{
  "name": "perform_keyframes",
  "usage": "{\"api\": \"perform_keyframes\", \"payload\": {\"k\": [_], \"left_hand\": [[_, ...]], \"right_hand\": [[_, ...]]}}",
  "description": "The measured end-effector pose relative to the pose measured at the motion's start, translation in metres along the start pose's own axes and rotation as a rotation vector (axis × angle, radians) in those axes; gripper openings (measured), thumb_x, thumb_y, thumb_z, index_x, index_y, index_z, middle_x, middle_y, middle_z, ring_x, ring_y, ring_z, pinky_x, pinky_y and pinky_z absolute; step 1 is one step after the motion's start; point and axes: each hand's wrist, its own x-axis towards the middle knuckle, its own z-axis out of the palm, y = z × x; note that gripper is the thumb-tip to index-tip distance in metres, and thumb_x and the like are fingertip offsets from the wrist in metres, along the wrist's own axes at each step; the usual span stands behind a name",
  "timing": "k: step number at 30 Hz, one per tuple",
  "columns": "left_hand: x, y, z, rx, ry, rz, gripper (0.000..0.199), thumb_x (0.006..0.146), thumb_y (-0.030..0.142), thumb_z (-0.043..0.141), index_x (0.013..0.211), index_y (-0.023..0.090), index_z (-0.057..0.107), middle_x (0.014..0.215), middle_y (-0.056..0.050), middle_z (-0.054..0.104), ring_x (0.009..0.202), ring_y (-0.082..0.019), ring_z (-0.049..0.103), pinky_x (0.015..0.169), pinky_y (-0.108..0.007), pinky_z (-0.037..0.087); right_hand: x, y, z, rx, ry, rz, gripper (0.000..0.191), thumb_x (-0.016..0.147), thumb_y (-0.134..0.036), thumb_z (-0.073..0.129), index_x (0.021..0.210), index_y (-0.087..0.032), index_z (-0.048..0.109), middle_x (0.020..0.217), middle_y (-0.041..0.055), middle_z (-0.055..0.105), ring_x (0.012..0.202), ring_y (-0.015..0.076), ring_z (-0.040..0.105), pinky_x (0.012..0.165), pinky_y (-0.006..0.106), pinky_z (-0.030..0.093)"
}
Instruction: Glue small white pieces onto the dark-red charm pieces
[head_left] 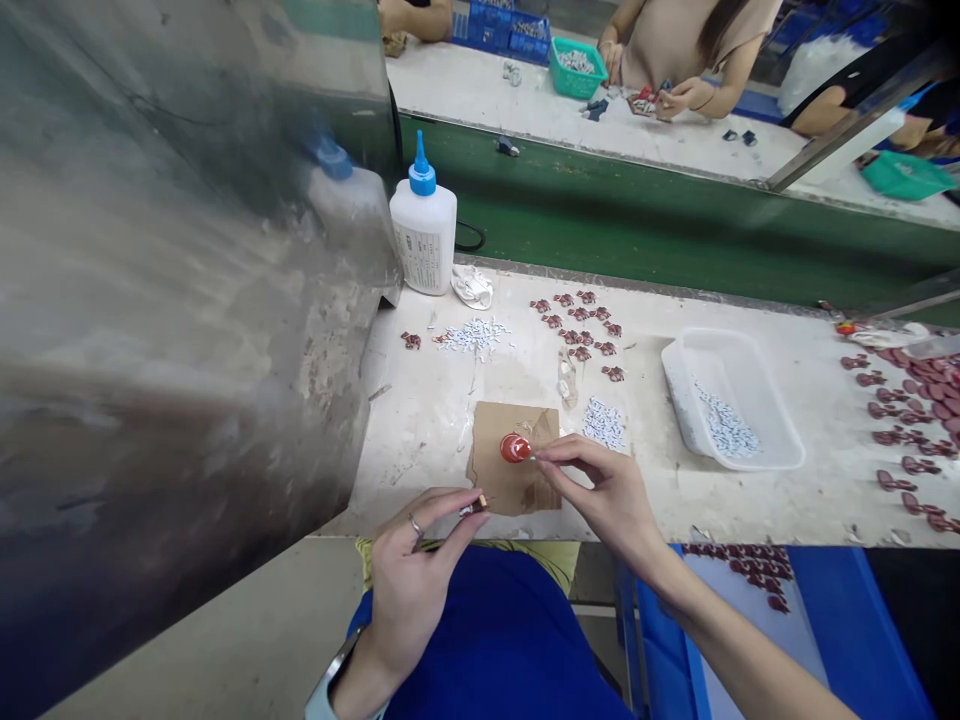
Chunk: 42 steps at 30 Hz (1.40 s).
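Note:
My left hand [420, 545] is closed in a pinch on a small dark brown figurine [474, 506] with a tan part on top, just off the table's front edge. My right hand [604, 490] pinches a tiny pale piece [534, 457] at the rim of a small round red dish [514, 447] with some white stuff in it. Under the dish lies a piece of brown cardboard [499, 490]. A little pile of white-blue bits [604, 424] lies just beyond my right hand. The details of both pinched things are too small to make out.
A white bottle [424, 235] with a blue nozzle stands by the metal panel [225, 300] on the left. Farther back lie loose white-blue bits [477, 337] and several brown figurines [577, 337]. To the right are a translucent tub [784, 440] and more brown pieces [919, 420]. People work opposite.

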Motion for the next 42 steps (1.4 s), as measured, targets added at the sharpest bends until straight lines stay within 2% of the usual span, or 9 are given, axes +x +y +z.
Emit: {"api": "perform_keyframes", "payload": {"k": [7,10,13,21,29,33,37,42], "left_hand": [[0.007,0.014,0.008,-0.054,-0.055,-0.027,0.025,0.091,0.013,0.073,0.108,0.030,0.075,0.103,0.005,0.078,0.096,-0.010,0.075,0.090,-0.019,0.062],[0.008,0.016,0.009,-0.065,-0.073,-0.029,0.025,0.092,0.013,0.072,0.109,0.031,0.074,0.103,0.004,0.077,0.097,-0.010,0.075,0.091,-0.021,0.062],[0.008,0.018,0.008,-0.064,-0.083,-0.028,0.027,0.092,0.012,0.072,0.110,0.031,0.074,0.104,0.005,0.077,0.098,-0.010,0.075,0.091,-0.020,0.062],[0.005,0.021,0.005,-0.030,-0.065,0.005,0.032,0.090,0.009,0.073,0.112,0.031,0.074,0.106,0.006,0.077,0.099,-0.009,0.074,0.093,-0.019,0.061],[0.006,0.023,0.005,0.010,-0.062,0.085,0.036,0.088,0.002,0.073,0.112,0.029,0.075,0.105,0.005,0.076,0.096,-0.009,0.073,0.089,-0.020,0.062],[0.005,0.033,0.001,0.012,-0.061,0.094,0.039,0.086,-0.001,0.073,0.112,0.029,0.074,0.105,0.004,0.076,0.094,-0.009,0.073,0.086,-0.021,0.062],[0.006,0.042,-0.004,-0.001,-0.074,0.084,0.033,0.085,0.002,0.076,0.107,0.027,0.074,0.101,0.004,0.076,0.089,-0.010,0.074,0.082,-0.022,0.063],[0.010,0.045,-0.004,-0.013,-0.112,0.102,0.032,0.085,0.002,0.076,0.106,0.026,0.075,0.101,0.004,0.077,0.089,-0.011,0.075,0.082,-0.021,0.064]], "right_hand": [[-0.009,-0.039,0.011,0.263,-0.054,0.001,0.008,0.093,-0.017,0.072,0.095,-0.024,0.076,0.094,0.0032,0.078,0.092,0.0170,0.075,0.081,0.031,0.062],[-0.009,-0.044,0.014,0.341,-0.090,0.064,0.009,0.092,-0.016,0.073,0.095,-0.024,0.077,0.093,0.0024,0.079,0.087,0.0146,0.076,0.075,0.026,0.062],[-0.009,-0.046,0.014,0.379,-0.106,0.109,0.012,0.091,-0.014,0.074,0.095,-0.025,0.078,0.092,0.0013,0.080,0.085,0.0130,0.076,0.076,0.024,0.063],[-0.008,-0.050,0.011,0.378,-0.139,0.063,0.016,0.091,-0.011,0.074,0.097,-0.025,0.078,0.093,0.0003,0.080,0.087,0.0122,0.075,0.077,0.023,0.062],[-0.009,-0.050,0.007,0.218,-0.171,-0.072,0.019,0.094,-0.009,0.070,0.104,-0.023,0.076,0.096,0.0013,0.079,0.087,0.0141,0.075,0.077,0.029,0.062],[-0.012,-0.058,0.005,0.093,-0.155,-0.229,0.023,0.097,-0.005,0.064,0.112,-0.020,0.073,0.100,0.0068,0.077,0.088,0.0155,0.075,0.074,0.028,0.064],[-0.011,-0.065,0.001,-0.023,-0.150,-0.371,0.026,0.098,-0.002,0.060,0.115,-0.018,0.072,0.099,0.0094,0.075,0.087,0.0153,0.075,0.072,0.026,0.065],[-0.007,-0.065,-0.004,0.021,-0.199,-0.398,0.023,0.099,-0.003,0.060,0.115,-0.016,0.071,0.100,0.0108,0.075,0.089,0.0157,0.075,0.074,0.026,0.066]]}}
